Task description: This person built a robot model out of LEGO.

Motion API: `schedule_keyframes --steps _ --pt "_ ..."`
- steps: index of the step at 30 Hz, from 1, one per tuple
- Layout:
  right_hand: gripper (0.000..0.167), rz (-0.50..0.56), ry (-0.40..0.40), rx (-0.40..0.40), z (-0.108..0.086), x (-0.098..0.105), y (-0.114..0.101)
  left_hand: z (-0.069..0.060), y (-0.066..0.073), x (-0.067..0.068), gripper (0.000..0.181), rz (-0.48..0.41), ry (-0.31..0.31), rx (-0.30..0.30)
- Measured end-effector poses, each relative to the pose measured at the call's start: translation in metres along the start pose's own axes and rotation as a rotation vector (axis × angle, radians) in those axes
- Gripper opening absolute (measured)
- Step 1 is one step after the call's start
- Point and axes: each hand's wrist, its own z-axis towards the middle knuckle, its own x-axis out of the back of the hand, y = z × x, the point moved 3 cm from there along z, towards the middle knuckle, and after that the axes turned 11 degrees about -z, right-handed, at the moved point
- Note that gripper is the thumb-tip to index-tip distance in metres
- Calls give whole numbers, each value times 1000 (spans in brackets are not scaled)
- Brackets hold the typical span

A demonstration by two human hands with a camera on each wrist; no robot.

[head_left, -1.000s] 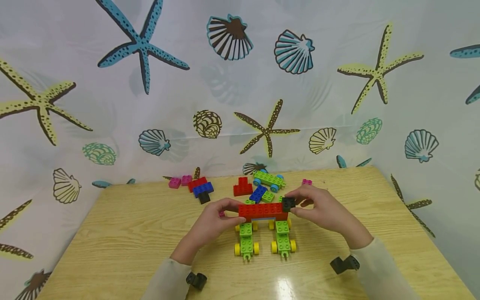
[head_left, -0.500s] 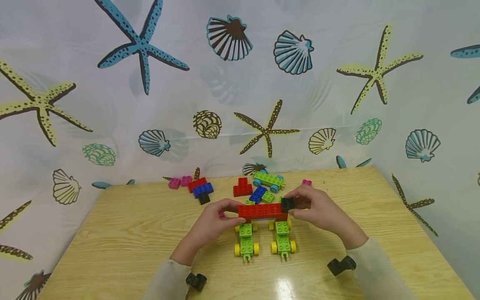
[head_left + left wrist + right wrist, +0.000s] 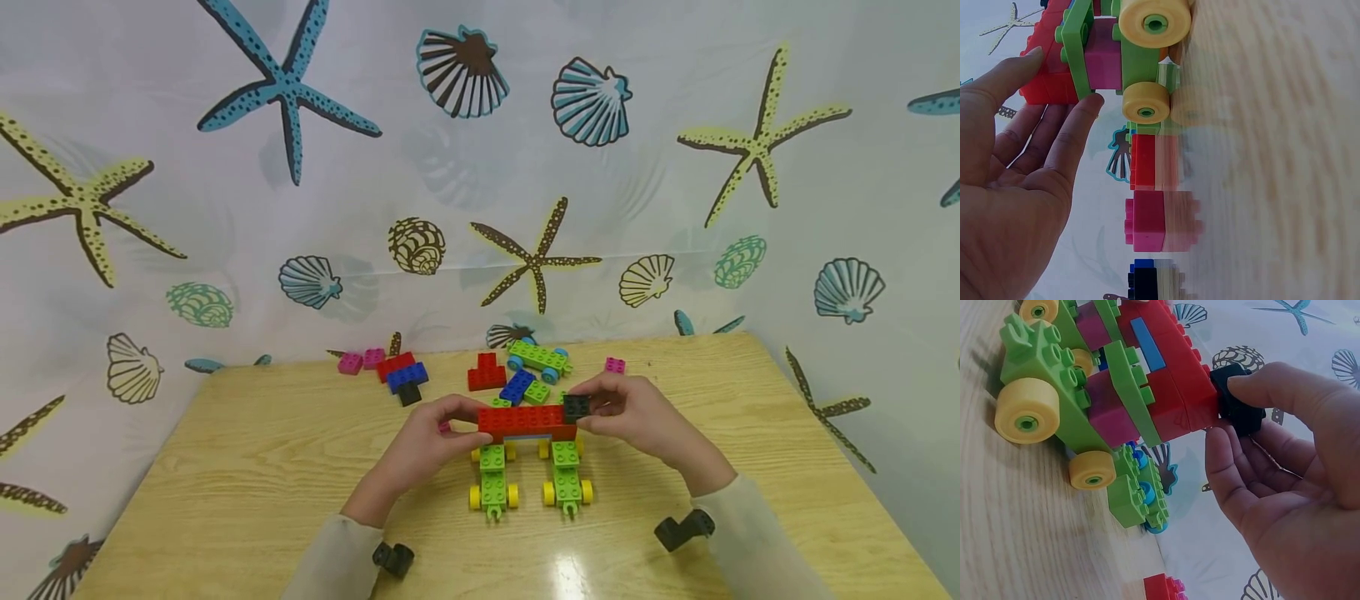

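A row of red bricks [image 3: 517, 421] bridges two green wheeled bases [image 3: 492, 490] with yellow wheels. Magenta bricks [image 3: 1112, 412] and green plates lie stacked between bases and red row. At the row's left end, my left hand [image 3: 423, 442] holds a red brick, thumb on the near side and fingers behind and under. My right hand [image 3: 637, 419] pinches a black brick [image 3: 576, 407] between thumb and fingers on top of the row's right end. In the right wrist view the black brick [image 3: 1238, 400] meets the red studs; whether it is fully seated I cannot tell.
Behind the build lie a green base with blue wheels [image 3: 538, 357], a red stepped stack [image 3: 487, 373], and a blue brick [image 3: 517, 387]. Back left are magenta bricks [image 3: 350, 363] and a red, blue and black stack [image 3: 407, 379]. A patterned curtain [image 3: 360, 208] borders the table.
My right wrist has shifted slightly left, with the black brick still pinched at the row's right end. My left hand and the red row have stayed in place.
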Motion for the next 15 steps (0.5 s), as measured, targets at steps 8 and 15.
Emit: schedule_keyframes --steps 8,15 --pt "38 42 -11 -41 1 1 2 0 2 0 32 1 -2 -4" --pt "37 42 -24 -41 1 3 3 0 2 0 31 -8 -13 -12"
